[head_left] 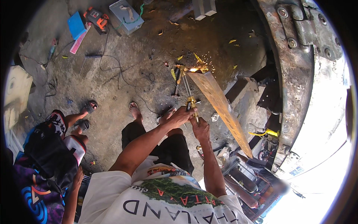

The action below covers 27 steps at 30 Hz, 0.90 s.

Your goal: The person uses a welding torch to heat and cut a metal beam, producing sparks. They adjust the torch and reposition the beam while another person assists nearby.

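A brass-coloured cutting torch (188, 87) points away from me, with its bent head at the far end of a long rusty steel plate (220, 108). Bright glow and orange sparks (199, 68) spray to the right from that end of the plate. My left hand (182, 115) is closed round the torch body by its valves. Just behind it, my right hand (201, 130) wraps the torch's rear handle. A hammer (176, 87) lies on the floor left of the torch; its handle is partly hidden behind the torch head.
A person in shorts (48, 160) is at my left. An orange-black power tool (97, 19) and a grey metal box (126, 16) lie far left. Cables (119, 67) trail over the concrete. A large worn metal frame (298, 74) stands right, a yellow-handled tool (270, 132) beside it.
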### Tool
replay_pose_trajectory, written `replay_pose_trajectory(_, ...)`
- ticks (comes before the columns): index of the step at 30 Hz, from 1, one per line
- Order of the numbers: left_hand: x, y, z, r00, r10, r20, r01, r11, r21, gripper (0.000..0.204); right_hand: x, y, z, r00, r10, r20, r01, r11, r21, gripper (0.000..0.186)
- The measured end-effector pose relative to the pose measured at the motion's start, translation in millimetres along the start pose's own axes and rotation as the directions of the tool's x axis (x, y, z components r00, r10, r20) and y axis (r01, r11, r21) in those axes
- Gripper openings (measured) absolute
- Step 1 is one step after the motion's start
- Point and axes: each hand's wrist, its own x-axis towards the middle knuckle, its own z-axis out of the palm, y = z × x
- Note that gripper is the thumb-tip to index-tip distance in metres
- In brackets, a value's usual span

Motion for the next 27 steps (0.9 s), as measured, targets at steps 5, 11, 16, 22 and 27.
replay_pose_trajectory(5, -41.7, 30.9, -1.5, 0.980, -0.200, 0.004, 0.200, 0.980, -0.002, 0.048, -13.6, -3.8, -7.1, 0.994, 0.009, 0.110, -0.021, 0.994, 0.109, 0.066)
replay_pose_trajectory(11, -74.7, 3.3, -5.5, 0.983, -0.141, -0.115, 0.128, 0.985, -0.117, 0.054, -30.6, -3.3, -7.9, 0.960, -0.084, 0.266, 0.053, 0.991, 0.124, 0.072)
replay_pose_trajectory(16, -93.9, -35.9, -2.2, 0.987, -0.124, -0.100, 0.110, 0.985, -0.130, 0.040, -44.7, 26.4, 3.7, 0.929, -0.141, 0.343, 0.098, 0.985, 0.141, 0.072)
replay_pose_trajectory(22, -124.4, -89.2, 32.2, 0.996, -0.085, -0.033, 0.083, 0.994, -0.067, 0.037, -83.7, 102.4, -5.1, 0.920, -0.192, 0.341, 0.087, 0.950, 0.301, 0.077)
replay_pose_trajectory(27, -132.7, -152.1, 76.9, 0.949, -0.267, 0.165, 0.244, 0.958, 0.148, 0.044, -123.1, 158.8, -32.6, 0.910, -0.281, 0.305, 0.125, 0.887, 0.445, 0.076)
